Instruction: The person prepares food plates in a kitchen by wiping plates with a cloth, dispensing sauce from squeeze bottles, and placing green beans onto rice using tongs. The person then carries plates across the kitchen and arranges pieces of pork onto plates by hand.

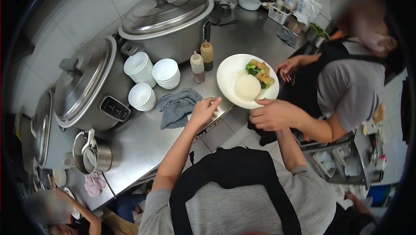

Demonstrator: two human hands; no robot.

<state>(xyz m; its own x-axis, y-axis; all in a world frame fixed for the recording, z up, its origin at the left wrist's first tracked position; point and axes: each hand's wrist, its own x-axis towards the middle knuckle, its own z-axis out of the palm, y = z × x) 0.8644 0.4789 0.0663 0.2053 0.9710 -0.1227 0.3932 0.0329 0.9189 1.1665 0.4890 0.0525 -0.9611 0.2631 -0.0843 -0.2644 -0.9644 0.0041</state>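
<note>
A white plate (226,92) with a dome of rice (248,87), broccoli (253,68) and light brown pieces is held up past the counter's edge. A co-worker's hand (277,114) grips its near rim. My right forearm (291,150) reaches up to just below that hand, which hides my right hand; I cannot tell whether it touches the plate. My left hand (204,112) is open at the counter's edge, thumb out and fingers loosely bent, beside a crumpled grey-blue cloth (177,105). Behind the cloth stand two squeeze bottles, one pale (197,67) and one yellowish (207,55).
Large metal cookers (169,22) line the wall at left. Stacked white bowls (141,96) stand before them. A steel pot with utensils (102,157) and a pink cloth (94,184) are nearer left. The co-worker (346,74) stands close at right; another person (60,213) is at lower left.
</note>
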